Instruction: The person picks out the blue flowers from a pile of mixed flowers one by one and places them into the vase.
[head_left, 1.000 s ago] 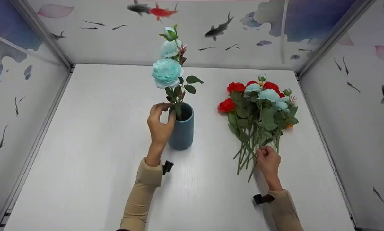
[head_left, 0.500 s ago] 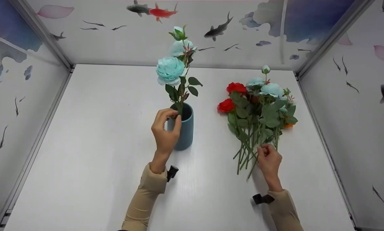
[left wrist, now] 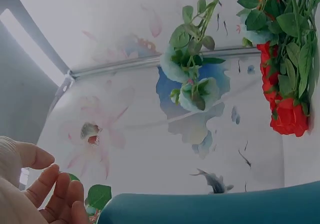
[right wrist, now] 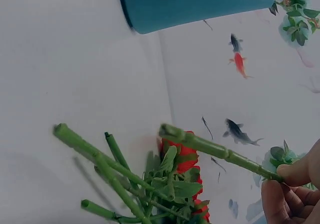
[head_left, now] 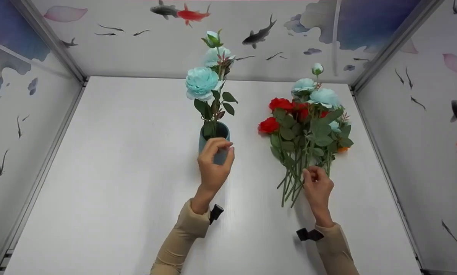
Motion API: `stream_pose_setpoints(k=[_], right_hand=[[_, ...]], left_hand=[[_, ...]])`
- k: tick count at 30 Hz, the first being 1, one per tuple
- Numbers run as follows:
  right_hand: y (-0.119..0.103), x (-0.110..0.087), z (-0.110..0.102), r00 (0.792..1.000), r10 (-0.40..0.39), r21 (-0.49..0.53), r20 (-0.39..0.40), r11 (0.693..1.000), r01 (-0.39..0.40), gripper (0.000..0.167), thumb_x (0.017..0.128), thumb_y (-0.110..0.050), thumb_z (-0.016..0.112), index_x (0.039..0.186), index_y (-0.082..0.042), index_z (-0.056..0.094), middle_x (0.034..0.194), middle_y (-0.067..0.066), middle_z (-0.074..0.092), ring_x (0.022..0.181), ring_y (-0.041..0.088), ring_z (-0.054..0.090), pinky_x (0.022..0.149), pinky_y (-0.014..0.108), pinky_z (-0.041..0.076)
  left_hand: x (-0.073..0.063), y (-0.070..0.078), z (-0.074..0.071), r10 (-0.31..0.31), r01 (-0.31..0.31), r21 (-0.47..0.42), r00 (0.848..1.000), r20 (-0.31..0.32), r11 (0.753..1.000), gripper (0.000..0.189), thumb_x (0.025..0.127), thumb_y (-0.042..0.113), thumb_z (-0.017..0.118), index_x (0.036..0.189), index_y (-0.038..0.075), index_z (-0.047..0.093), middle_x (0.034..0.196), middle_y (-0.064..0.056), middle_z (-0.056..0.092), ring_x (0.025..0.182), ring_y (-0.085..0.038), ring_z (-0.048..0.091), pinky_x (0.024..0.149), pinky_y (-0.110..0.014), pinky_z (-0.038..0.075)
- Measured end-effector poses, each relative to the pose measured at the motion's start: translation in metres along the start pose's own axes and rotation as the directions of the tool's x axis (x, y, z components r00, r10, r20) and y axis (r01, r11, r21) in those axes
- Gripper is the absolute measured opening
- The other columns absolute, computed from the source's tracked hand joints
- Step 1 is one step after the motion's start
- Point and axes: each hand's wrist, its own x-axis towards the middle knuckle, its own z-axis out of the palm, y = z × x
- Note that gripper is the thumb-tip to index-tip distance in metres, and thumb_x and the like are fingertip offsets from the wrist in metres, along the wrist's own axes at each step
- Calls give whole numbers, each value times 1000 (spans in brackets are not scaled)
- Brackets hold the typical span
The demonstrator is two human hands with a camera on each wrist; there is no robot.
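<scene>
A blue vase (head_left: pixel 203 143) stands upright on the table, holding one spray of pale blue artificial flowers (head_left: pixel 201 82) that rises well above its rim. In front of the vase my left hand (head_left: pixel 214 168) hovers with thumb and fingertips curved towards each other and nothing between them; it covers part of the vase. My right hand (head_left: pixel 319 189) pinches the stem of another pale blue flower spray (head_left: pixel 324 98). In the right wrist view the cut end of that stem (right wrist: pixel 220 151) points free, raised above the other stems.
Beneath the raised spray lies a pile of artificial flowers on the right of the white table (head_left: pixel 110 172), with red roses (head_left: pixel 268 125), an orange flower (head_left: pixel 343 149) and crossed green stems (head_left: pixel 286 189). Printed panels with fish enclose the table at the back and sides.
My left hand has left the spray in the vase and come right and nearer to me. My right hand has lifted its spray up from the pile.
</scene>
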Motion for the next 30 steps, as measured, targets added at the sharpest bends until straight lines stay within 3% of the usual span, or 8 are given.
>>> stream_pose_setpoints(k=[6, 10, 12, 16, 22, 30], right_hand=[[-15, 3, 5, 1000, -10, -8, -26, 1000, 10, 8, 84, 0, 67, 83, 6, 62, 63, 9, 56, 56, 6, 45, 52, 14, 35], [-24, 4, 11, 998, -48, 45, -50, 998, 50, 6, 81, 6, 68, 82, 9, 62, 60, 12, 55, 55, 5, 44, 51, 13, 34], [-32, 4, 12, 997, -60, 71, -55, 995, 64, 6, 80, 9, 67, 81, 10, 62, 60, 14, 56, 54, 6, 44, 50, 12, 34], [-60, 4, 10, 994, -93, 101, -53, 990, 98, 5, 79, 14, 64, 81, 13, 60, 61, 19, 56, 53, 8, 46, 51, 11, 34], [-86, 2, 9, 993, -113, 144, -22, 983, 115, 5, 80, 16, 62, 83, 14, 59, 61, 19, 54, 51, 9, 47, 48, 14, 35], [-99, -3, 11, 995, -96, 198, 16, 976, 91, 4, 81, 15, 62, 84, 14, 60, 62, 18, 58, 51, 9, 47, 47, 14, 37]], left_hand=[[-6, 5, 16, -59, 64, -62, 995, 85, 996, 16, 72, -20, 64, 82, -8, 63, 81, -19, 60, 69, -28, 57, 56, -42, 46], [-10, 6, 29, -156, 180, -116, 970, 187, 977, 12, 76, -17, 64, 85, -9, 64, 82, -20, 62, 71, -29, 60, 60, -45, 51], [-12, 6, 36, -214, 254, -141, 944, 250, 957, 11, 78, -15, 64, 88, -10, 64, 85, -22, 63, 74, -30, 61, 64, -45, 52], [-15, 4, 49, -307, 395, -183, 874, 377, 900, 15, 81, -12, 62, 96, -13, 63, 93, -26, 63, 83, -35, 62, 73, -44, 54], [-17, 2, 63, -377, 531, -209, 779, 500, 821, 24, 83, -9, 62, 106, -16, 59, 102, -29, 61, 92, -40, 60, 81, -39, 52], [-15, -1, 74, -423, 626, -222, 706, 568, 748, 29, 85, -7, 62, 111, -17, 57, 104, -31, 60, 96, -39, 60, 84, -36, 51]])
